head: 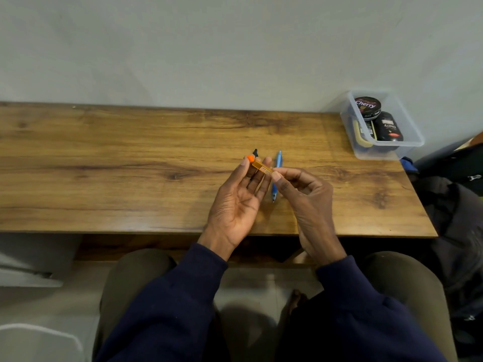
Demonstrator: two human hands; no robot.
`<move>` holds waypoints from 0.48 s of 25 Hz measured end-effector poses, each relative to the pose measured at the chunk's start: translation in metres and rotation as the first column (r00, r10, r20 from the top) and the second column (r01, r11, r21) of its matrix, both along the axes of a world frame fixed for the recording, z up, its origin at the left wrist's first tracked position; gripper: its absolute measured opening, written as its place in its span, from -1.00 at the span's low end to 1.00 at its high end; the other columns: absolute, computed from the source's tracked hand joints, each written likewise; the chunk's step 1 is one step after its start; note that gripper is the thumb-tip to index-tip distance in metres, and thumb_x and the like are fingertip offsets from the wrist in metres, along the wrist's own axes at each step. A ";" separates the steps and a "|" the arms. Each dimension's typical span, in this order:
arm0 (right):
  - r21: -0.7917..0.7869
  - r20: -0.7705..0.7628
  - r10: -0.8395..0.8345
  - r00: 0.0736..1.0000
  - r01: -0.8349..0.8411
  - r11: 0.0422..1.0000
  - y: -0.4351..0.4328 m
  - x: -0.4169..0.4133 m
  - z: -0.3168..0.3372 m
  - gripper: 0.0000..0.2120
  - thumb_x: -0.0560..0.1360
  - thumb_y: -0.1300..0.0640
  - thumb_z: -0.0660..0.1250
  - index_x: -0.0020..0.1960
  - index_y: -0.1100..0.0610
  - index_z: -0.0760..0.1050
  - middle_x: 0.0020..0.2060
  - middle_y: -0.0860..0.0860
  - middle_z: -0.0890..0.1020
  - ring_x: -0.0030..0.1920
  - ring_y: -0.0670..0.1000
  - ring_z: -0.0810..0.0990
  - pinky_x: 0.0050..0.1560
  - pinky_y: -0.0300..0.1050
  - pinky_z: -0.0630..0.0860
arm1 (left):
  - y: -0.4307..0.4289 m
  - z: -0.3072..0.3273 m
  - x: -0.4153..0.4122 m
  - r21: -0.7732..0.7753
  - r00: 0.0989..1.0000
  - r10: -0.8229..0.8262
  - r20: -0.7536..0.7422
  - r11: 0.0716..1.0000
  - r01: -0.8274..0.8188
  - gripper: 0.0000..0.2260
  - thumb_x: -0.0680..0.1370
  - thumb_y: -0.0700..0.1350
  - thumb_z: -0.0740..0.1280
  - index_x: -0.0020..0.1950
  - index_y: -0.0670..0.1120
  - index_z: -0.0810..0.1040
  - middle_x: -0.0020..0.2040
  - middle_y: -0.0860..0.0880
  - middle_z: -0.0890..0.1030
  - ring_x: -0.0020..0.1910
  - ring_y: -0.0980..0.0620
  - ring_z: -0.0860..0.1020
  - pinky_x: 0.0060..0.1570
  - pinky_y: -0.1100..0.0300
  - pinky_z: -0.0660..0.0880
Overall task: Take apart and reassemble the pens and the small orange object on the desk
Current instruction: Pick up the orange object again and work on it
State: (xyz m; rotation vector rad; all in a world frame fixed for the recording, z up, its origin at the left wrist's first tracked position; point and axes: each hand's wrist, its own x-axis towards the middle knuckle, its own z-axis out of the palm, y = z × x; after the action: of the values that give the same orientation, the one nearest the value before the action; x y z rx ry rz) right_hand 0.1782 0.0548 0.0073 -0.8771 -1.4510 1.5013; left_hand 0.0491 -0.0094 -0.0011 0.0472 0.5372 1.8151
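We find the small orange object (262,168) held above the table (130,152), between both hands. Its long axis runs from upper left to lower right. The left hand (239,198), palm up, pinches the bright cap end between thumb and fingertips. The right hand (309,202) pinches the opposite end. We cannot tell whether the cap is seated. In our judgement, any separation must pull along that axis. The blue pen (279,160) lies on the table below the hands, and the black pen (255,152) is largely hidden behind the left hand.
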 end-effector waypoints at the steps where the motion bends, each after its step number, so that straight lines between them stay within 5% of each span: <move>1: 0.002 -0.005 -0.001 1.000 0.001 1.000 0.001 0.000 0.000 -0.84 0.52 0.19 0.50 0.09 0.19 0.70 0.03 0.05 0.75 0.14 0.02 0.69 0.02 -0.18 0.62 | 0.000 0.000 0.000 -0.016 1.000 0.006 -0.016 1.000 -0.006 -0.88 0.65 -0.21 0.37 0.17 -0.19 0.60 0.27 -0.26 0.66 0.33 -0.11 0.63 0.30 0.05 0.58; 12: 0.086 0.043 -0.009 0.999 0.006 0.996 0.005 0.005 0.003 -0.83 0.52 0.16 0.49 0.09 0.19 0.69 0.01 0.02 0.76 0.10 -0.03 0.70 0.00 -0.23 0.61 | -0.002 0.005 0.002 -0.065 0.998 0.047 -0.050 0.997 -0.050 -0.82 0.64 -0.27 0.33 0.22 -0.28 0.57 0.25 -0.33 0.66 0.30 -0.16 0.64 0.28 0.06 0.59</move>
State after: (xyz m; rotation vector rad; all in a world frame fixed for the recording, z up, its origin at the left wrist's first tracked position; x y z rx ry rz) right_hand 0.1837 0.0602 0.0107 -0.8660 -1.5306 1.4112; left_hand 0.0507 -0.0112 0.0038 0.0332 0.6378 1.8462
